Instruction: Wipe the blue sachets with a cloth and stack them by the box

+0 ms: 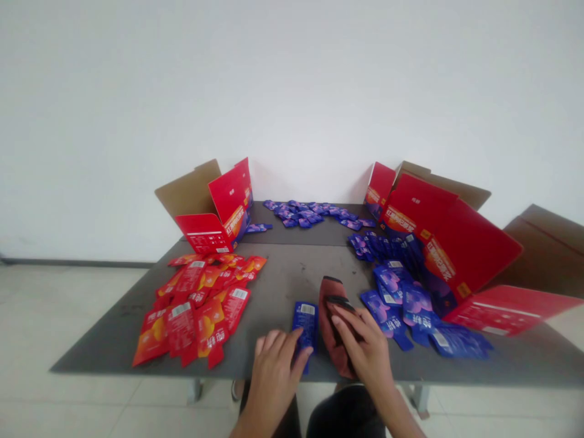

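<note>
My left hand (276, 368) is at the table's front edge with its fingers curled, and its thumb and index finger press on a blue sachet (306, 316). The sachet lies with its white barcode label facing up. Just to the right is a reddish-brown cloth pouch (329, 322) with a dark end. The fingers of my right hand (362, 344) are closed at the pouch's upper side, around a slim black object (340, 301) whose kind I cannot make out. My right palm is hidden from view.
Red-orange sachets (196, 304) lie piled on the left, before an open red carton (219, 213). Blue sachets (387, 304) spread on the right beside large open red cartons (451, 243). More blue sachets (301, 213) lie along the back of the grey table (278, 274), near the wall.
</note>
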Tool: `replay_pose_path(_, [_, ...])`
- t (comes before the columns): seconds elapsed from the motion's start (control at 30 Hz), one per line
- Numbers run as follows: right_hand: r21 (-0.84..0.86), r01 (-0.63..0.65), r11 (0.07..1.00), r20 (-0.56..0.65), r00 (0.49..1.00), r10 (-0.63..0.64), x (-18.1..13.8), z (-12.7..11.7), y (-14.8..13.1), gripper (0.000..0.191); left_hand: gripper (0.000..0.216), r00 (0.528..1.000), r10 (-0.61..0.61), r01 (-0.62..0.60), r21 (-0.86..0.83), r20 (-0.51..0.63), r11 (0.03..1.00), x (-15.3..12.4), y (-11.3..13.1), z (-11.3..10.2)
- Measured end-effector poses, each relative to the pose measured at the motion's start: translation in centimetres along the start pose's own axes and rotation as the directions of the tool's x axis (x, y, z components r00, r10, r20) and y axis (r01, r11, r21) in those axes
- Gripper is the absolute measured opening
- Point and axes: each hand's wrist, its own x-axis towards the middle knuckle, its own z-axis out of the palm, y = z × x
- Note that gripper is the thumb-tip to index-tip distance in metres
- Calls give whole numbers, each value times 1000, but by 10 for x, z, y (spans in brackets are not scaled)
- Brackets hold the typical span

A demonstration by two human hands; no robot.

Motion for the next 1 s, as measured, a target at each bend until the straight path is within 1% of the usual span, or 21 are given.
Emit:
replay_pose_path(0.07, [28,-44,999,-42,998,45,-17,-3,4,27,39,996,-56,49,107,68,993,9,6,8])
replay_pose_path(0.13, [51,-74,996,-69,995,77,-27,-4,9,26,50,986,-98,72,183,133,980,16,13,14])
replay_pose_path(0.2, [77,-91,993,-91,991,97,-31,-5,12,25,57,971,-135,84,245,199,966,24,22,16])
replay_pose_path(0.27, [107,-101,989,-105,988,112,-32,-5,14,25,59,951,-169,87,302,258,949,34,30,14])
replay_pose_path(0.33, [134,-107,985,-106,987,122,-32,-5,15,25,53,919,-217,96,346,330,933,46,38,8])
replay_pose_path(0.4, [153,-112,982,-99,987,127,-32,-6,15,25,40,868,-276,117,370,413,922,59,44,0])
replay_pose_path(0.47, [175,-117,978,-90,987,134,-32,-7,15,24,28,820,-315,133,375,479,917,70,46,-8])
replay_pose_path(0.5, [189,-118,975,-89,987,137,-33,-7,16,24,27,806,-324,136,378,496,916,74,43,-13])
replay_pose_path(0.57, [226,-120,967,-79,987,141,-35,-9,16,25,32,793,-331,152,359,512,921,81,33,-20])
replay_pose_path(0.63, [264,-120,957,-62,988,141,-36,-10,16,25,34,769,-335,223,262,545,939,89,18,-25])
replay_pose_path(0.67, [282,-120,952,-53,989,140,-37,-11,16,25,35,750,-337,287,179,569,941,94,10,-26])
replay_pose_path(0.7, [301,-120,946,-40,990,138,-37,-12,15,25,36,748,-332,347,88,575,934,101,3,-27])
replay_pose_path(0.77, [341,-122,932,-10,991,133,-38,-15,14,24,36,785,-321,425,-84,529,901,122,-4,-25])
replay_pose_path(0.83, [384,-122,915,22,992,123,-38,-17,14,23,34,824,-312,471,-265,473,842,152,1,-18])
replay_pose_path(0.87, [402,-119,908,31,993,117,-38,-17,15,23,32,827,-308,496,-351,470,794,169,7,-12])
replay_pose_path(0.9, [417,-111,902,30,994,108,-38,-17,16,22,31,819,-308,528,-426,485,734,188,16,-4])
replay_pose_path(1.0, [447,-60,893,2,998,66,-41,-9,24,22,31,815,-266,534,-489,515,690,247,44,31])
